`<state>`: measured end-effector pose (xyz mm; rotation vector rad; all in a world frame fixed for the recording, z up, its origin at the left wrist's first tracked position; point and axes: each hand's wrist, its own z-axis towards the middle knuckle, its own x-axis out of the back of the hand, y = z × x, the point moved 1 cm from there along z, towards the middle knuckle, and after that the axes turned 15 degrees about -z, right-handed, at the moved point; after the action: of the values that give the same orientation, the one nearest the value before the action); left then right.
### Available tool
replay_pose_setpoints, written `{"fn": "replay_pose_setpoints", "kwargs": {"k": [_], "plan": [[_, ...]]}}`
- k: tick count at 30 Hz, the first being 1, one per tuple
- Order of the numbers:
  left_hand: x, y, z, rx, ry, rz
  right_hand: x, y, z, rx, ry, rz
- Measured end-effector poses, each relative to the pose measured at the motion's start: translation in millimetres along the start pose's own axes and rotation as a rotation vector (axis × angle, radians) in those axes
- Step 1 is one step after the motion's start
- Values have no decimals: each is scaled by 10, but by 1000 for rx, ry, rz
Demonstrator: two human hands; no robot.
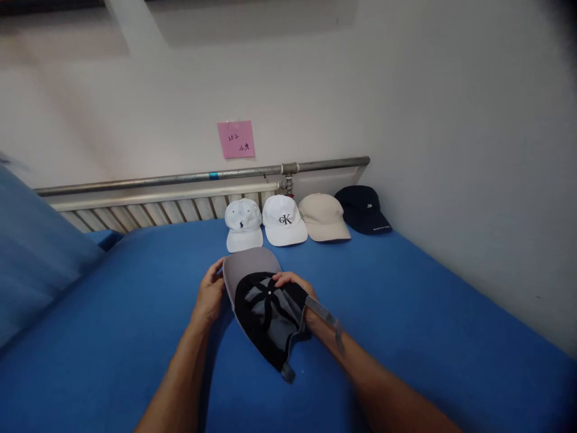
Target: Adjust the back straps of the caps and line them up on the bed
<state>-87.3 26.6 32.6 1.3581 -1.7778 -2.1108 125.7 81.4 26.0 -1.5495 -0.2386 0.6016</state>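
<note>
Between my hands a grey baseball cap [252, 264] is held above the blue surface, its dark inside turned toward me and its brim pointing away. The back strap hangs undone, with its two ends apart. My left hand [211, 293] grips the brim's left edge, its fingertips partly hidden behind it. My right hand [297, 285] holds the crown's right side, fingers curled over the rim. Just beyond the brim stand a white cap with a small dark logo [243, 219] and a white cap with CK lettering [285, 221].
Farther right in the same row sit a beige cap [322, 215] and a dark navy cap [363, 207]. Behind them run a metal pipe [180, 179] and a radiator [180, 210]. A pink note [237, 139] is on the wall; blue fabric [36, 252] hangs at left.
</note>
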Motion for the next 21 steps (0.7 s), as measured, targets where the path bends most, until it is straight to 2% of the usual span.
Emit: {"fn": "replay_pose_setpoints", "kwargs": {"k": [3,4,7,9,10,11,13,15,16,18,21], "plan": [[39,55,-138,-79,3,50,-8,34,-3,220,40,-205],[37,94,-215,-88,-31,75,-15,47,-5,233,73,-235],[25,211,-523,-4,-278,196,-43,87,-18,243,116,-274],[67,242,-747,81,-419,278,-49,114,-29,279,103,-302],[104,235,-845,80,-491,367,-46,128,-33,297,89,-318],[145,211,-927,32,-591,525,-41,144,-36,312,78,-333],[225,123,-1028,-149,-774,901,-32,176,-38,331,57,-347],[274,33,-1038,-328,-865,1175,-30,199,-40,352,67,-352],[282,11,-1015,-379,-881,1231,-32,204,-42,360,79,-356],[272,53,-935,-368,-903,1197,-42,199,-49,361,88,-371],[235,332,-775,-116,-900,927,-55,150,-60,329,50,-377]]}}
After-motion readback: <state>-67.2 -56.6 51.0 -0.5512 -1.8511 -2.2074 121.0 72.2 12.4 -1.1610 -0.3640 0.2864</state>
